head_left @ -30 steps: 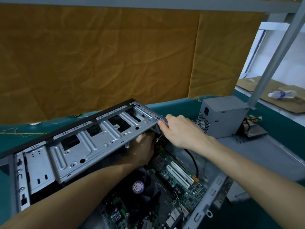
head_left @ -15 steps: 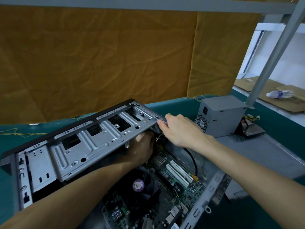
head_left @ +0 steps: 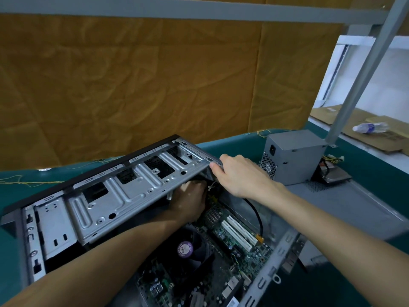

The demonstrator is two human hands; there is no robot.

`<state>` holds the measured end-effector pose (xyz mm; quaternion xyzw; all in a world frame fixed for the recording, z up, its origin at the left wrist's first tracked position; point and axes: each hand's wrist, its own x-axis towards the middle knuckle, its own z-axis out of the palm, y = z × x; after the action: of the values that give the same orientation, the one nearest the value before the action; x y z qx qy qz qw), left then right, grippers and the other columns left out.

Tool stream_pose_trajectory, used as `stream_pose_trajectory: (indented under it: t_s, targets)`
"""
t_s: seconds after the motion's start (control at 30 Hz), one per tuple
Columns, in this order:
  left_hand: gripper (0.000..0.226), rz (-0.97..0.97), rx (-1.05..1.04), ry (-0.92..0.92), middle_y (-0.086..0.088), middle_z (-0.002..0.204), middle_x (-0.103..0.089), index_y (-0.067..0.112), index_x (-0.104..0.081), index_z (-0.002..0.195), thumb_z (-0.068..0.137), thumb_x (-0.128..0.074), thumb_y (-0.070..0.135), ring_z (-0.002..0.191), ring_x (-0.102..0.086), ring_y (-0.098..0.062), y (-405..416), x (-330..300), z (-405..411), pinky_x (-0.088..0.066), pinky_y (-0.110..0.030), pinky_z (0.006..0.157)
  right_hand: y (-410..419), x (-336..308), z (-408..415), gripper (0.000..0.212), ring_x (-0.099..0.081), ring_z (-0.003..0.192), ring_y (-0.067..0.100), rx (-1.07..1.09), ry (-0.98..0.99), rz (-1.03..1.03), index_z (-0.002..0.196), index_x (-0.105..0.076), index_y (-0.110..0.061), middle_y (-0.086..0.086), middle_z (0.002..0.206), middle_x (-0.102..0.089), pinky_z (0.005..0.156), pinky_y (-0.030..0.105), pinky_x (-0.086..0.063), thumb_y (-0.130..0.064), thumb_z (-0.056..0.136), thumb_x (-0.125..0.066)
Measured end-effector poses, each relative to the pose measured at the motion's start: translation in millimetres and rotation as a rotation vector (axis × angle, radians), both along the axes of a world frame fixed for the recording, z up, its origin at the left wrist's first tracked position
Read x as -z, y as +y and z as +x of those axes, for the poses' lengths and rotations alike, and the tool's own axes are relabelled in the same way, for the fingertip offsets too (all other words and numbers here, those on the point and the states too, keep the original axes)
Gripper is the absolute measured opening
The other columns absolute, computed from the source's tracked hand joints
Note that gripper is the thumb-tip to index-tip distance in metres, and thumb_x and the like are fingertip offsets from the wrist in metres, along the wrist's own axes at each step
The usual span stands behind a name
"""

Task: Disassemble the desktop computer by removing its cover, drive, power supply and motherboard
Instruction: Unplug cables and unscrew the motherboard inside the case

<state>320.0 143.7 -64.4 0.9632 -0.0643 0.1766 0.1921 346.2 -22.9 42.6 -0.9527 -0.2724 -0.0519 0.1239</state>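
Green-covered table [head_left: 365, 173], backed by hanging mustard-brown cloth [head_left: 132, 85]; grey metal frame post [head_left: 363, 69] slanting down at right.

Open computer case [head_left: 274, 269], lying on the table, cover already off; grey cover panel [head_left: 345, 204] flat on the table right of the case.

Hinged drive cage [head_left: 106, 196], silver stamped steel, tilted up over the left half of the case, far edge highest.

Power supply [head_left: 294, 156], grey box, out of the case, standing on the far end of the cover panel, well right of both hands, fan grille facing the case.

Motherboard [head_left: 234, 242], green, seated in the case floor, below and nearer than both hands; two white expansion slots [head_left: 239, 231] lying diagonally; black cable [head_left: 257, 216] looping down to a yellow connector.

Black cooler fan [head_left: 186, 249], purple round label at centre, just under the left forearm.

Right hand [head_left: 239, 173], gripping the upper right corner of the drive cage, fingers curled over its edge, thumb on the near face.

Left hand [head_left: 190, 200], reaching beneath the raised cage into the case, back of the hand toward the camera; fingers hidden under the cage, so cannot tell whether grasping anything.

Dark flat drive [head_left: 334, 176], on the panel just right of the power supply, with a bundle of coloured wires [head_left: 332, 159] behind.

Cardboard sheets [head_left: 358, 134] on the far right, with a clear plastic bottle [head_left: 369, 127] lying on its side.
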Motion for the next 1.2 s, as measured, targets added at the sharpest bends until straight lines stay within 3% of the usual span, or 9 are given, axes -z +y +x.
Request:
stream_pose_trajectory:
  t_s: [0.1,0.2,0.33,0.47,0.53,0.6,0.93,1.07,1.2]
  targets:
    - [0.012,-0.016,0.006,-0.009,-0.011,0.09,-0.071,0.012,-0.066,0.086,0.094,-0.056,0.011,0.083,-0.066,-0.032,-0.6,-0.2,-1.0,-0.036,-0.03,0.064,-0.3,-0.3,-0.4,0.044,-0.041,0.059,0.016,0.001,0.013,0.001,0.088,-0.046,-0.016,-0.001,0.07,-0.044,0.049,0.034,-0.023,-0.052,0.106,-0.028]
    - [0.015,-0.139,-0.038,0.014,-0.014,0.094,-0.071,0.007,-0.069,0.097,0.096,-0.055,0.01,0.086,-0.065,-0.032,1.5,-0.8,-0.1,-0.045,-0.033,0.068,0.2,-1.7,-0.7,0.044,-0.043,0.06,0.017,0.005,0.026,0.001,0.086,-0.046,-0.017,-0.001,0.071,-0.046,0.049,0.034,-0.024,-0.052,0.106,-0.028]
    - [0.014,-0.026,0.018,-0.014,-0.015,0.091,-0.071,0.009,-0.069,0.089,0.094,-0.056,0.009,0.085,-0.065,-0.034,-0.8,-2.9,-3.9,-0.036,-0.031,0.064,-0.2,-3.5,-3.5,0.044,-0.042,0.06,0.018,0.014,0.031,0.004,0.081,-0.043,-0.019,0.0,0.07,-0.046,0.053,0.036,-0.027,-0.052,0.106,-0.029]
    - [0.014,-0.106,0.002,0.011,-0.016,0.094,-0.071,0.005,-0.067,0.097,0.096,-0.053,0.009,0.087,-0.065,-0.033,1.9,-3.0,-2.0,-0.05,-0.039,0.072,0.2,-3.9,-5.8,0.044,-0.048,0.067,0.026,-0.001,0.024,0.007,0.082,-0.043,-0.018,-0.001,0.07,-0.046,0.059,0.038,-0.031,-0.049,0.107,-0.029]
    - [0.013,-0.016,-0.001,0.039,-0.014,0.097,-0.071,0.009,-0.066,0.097,0.095,-0.054,0.011,0.089,-0.067,-0.034,0.0,-4.4,-2.5,-0.051,-0.04,0.071,0.1,-3.7,-6.0,0.043,-0.049,0.07,0.029,-0.006,0.019,0.0,0.086,-0.045,-0.016,0.002,0.074,-0.049,0.062,0.039,-0.033,-0.049,0.108,-0.028]
    - [0.011,0.043,-0.001,0.049,-0.012,0.098,-0.072,0.011,-0.066,0.095,0.093,-0.055,0.011,0.09,-0.067,-0.033,0.3,-4.9,-2.6,-0.05,-0.04,0.071,0.3,-3.0,-6.0,0.043,-0.049,0.071,0.03,-0.009,0.014,-0.004,0.088,-0.045,-0.015,0.002,0.075,-0.048,0.064,0.039,-0.034,-0.049,0.108,-0.027]
    - [0.013,-0.073,0.009,-0.011,-0.012,0.085,-0.066,0.009,-0.059,0.083,0.094,-0.052,0.006,0.079,-0.06,-0.028,0.5,-0.4,-0.1,-0.035,-0.031,0.066,0.4,0.3,-2.5,0.043,-0.048,0.068,0.028,-0.025,-0.016,0.0,0.088,-0.045,-0.015,-0.002,0.069,-0.042,0.061,0.038,-0.032,-0.048,0.108,-0.026]
    - [0.013,0.007,0.009,-0.035,-0.012,0.089,-0.07,0.009,-0.066,0.086,0.093,-0.055,0.007,0.081,-0.064,-0.029,0.6,0.3,-2.2,-0.038,-0.03,0.066,0.2,2.1,-0.7,0.044,-0.046,0.068,0.03,-0.024,-0.024,0.004,0.089,-0.045,-0.015,-0.002,0.069,-0.04,0.061,0.039,-0.032,-0.049,0.108,-0.026]
    - [0.013,-0.056,0.002,-0.012,-0.012,0.087,-0.068,0.011,-0.064,0.089,0.095,-0.053,0.011,0.082,-0.063,-0.03,2.8,0.7,0.0,-0.039,-0.033,0.064,0.1,3.1,-0.1,0.043,-0.045,0.067,0.03,-0.023,-0.03,0.013,0.089,-0.045,-0.015,-0.002,0.068,-0.038,0.061,0.039,-0.031,-0.049,0.108,-0.026]
